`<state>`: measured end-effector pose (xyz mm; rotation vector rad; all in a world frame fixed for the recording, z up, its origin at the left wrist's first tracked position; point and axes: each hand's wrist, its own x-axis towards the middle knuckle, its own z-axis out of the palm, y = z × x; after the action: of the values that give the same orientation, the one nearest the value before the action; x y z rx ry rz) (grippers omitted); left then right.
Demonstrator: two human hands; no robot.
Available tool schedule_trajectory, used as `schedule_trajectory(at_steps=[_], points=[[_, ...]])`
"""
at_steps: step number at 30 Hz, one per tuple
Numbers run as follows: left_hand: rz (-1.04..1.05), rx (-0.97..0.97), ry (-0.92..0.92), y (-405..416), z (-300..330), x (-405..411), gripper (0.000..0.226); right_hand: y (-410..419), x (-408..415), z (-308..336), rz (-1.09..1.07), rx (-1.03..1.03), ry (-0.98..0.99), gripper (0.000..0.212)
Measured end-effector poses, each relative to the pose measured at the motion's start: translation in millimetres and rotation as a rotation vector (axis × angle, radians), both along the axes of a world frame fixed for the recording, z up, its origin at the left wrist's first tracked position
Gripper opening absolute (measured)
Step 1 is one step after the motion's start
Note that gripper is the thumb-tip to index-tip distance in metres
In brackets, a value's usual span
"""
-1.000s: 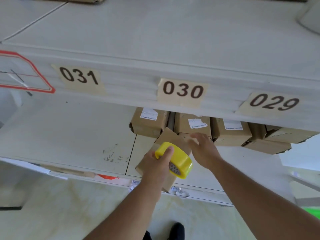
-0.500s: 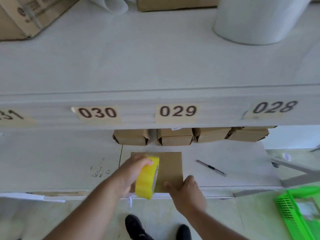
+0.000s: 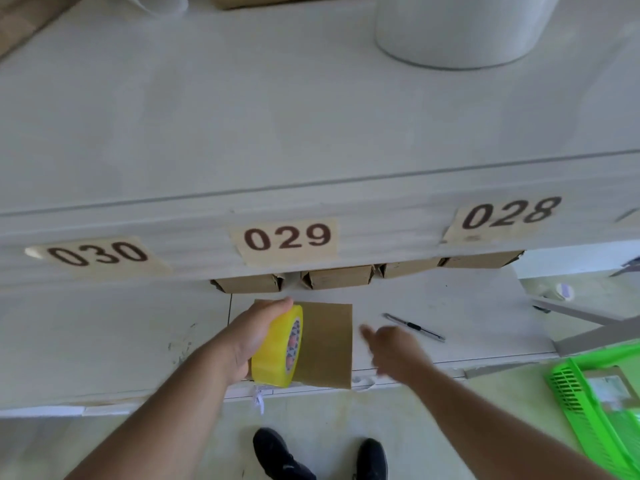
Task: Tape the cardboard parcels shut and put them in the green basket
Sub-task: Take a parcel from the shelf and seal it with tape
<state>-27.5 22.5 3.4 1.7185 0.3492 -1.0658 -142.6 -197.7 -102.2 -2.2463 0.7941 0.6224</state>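
- The cardboard parcel (image 3: 325, 344) on the lower shelf (image 3: 104, 341) is plain brown board, matt and smooth on top.
- The tape roll (image 3: 277, 348), at the parcel's left edge, is glossy translucent yellow plastic film on a printed core.
- Behind the parcel, the row of boxes (image 3: 337, 277) is the same dull brown cardboard, with rough torn corners.
- The lower shelf is white, matt, scuffed with grey marks left of the parcel.
- The number labels (image 3: 289, 239) above the parcel look like matt beige paper.
- The green basket (image 3: 571, 386), far right of the parcel, is shiny slotted plastic.
- The knife (image 3: 414, 327), right of the parcel, looks metallic with a dark section.
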Motion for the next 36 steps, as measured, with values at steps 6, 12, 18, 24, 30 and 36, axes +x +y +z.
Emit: schedule_trajectory(at_steps=[6, 12, 18, 24, 30, 36], points=[[0.092, -0.034, 0.112, -2, -7, -1, 0.049, -90, -16, -48, 0.191, -0.407, 0.095, 0.039], [0.096, -0.052, 0.072, 1, -9, -3, 0.048, -82, -9, -60, 0.111, -0.320, 0.090, 0.016], [0.024, 0.043, -0.055, -6, -5, 4, 0.047, -3, 26, 20, -0.197, 0.184, -0.325, 0.012], [-0.027, 0.073, -0.041, -10, 3, 5, 0.048, 77, 52, 31, -0.042, 0.175, -0.163, 0.068], [0.064, -0.057, 0.018, -7, -2, 2, 0.039, 83, 56, 29, -0.196, 0.180, -0.152, 0.071], [0.105, -0.077, 0.037, -6, -5, -3, 0.024, 78, 59, 27, -0.210, 0.210, -0.143, 0.071]])
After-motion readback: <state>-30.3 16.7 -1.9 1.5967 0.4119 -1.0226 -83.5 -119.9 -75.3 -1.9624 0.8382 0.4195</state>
